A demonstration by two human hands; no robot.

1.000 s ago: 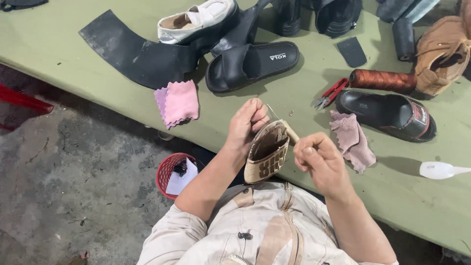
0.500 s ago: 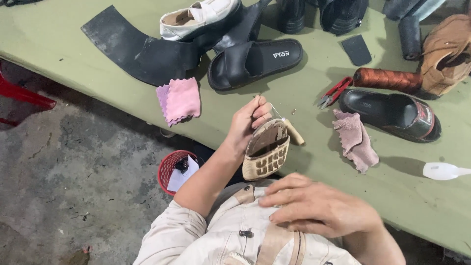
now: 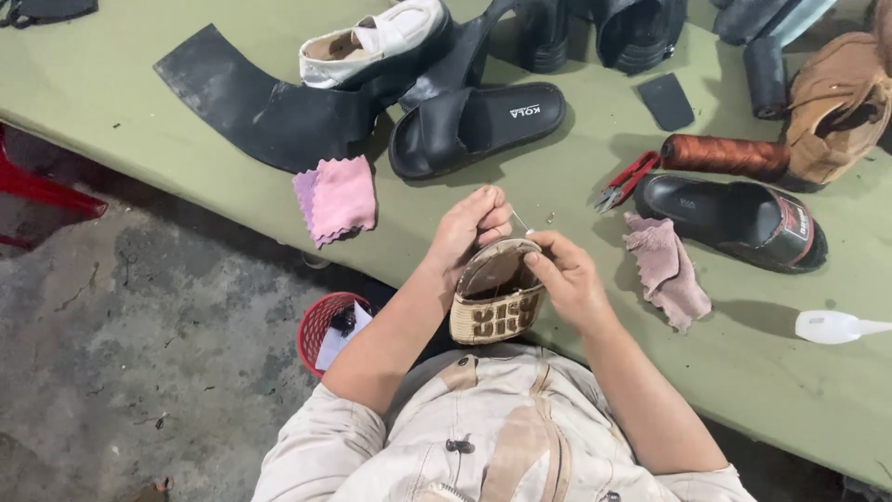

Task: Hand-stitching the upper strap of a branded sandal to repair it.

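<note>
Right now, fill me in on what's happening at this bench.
A person seated at a green table holds a small woven sandal in both hands, just above the table's near edge. The left hand grips the sandal's far end and pinches a thin needle; the right hand steadies the other side. Around them lie a pink cloth, a black slide sandal, red snips, a spool of brown thread and a crumpled dusty-pink rag.
</note>
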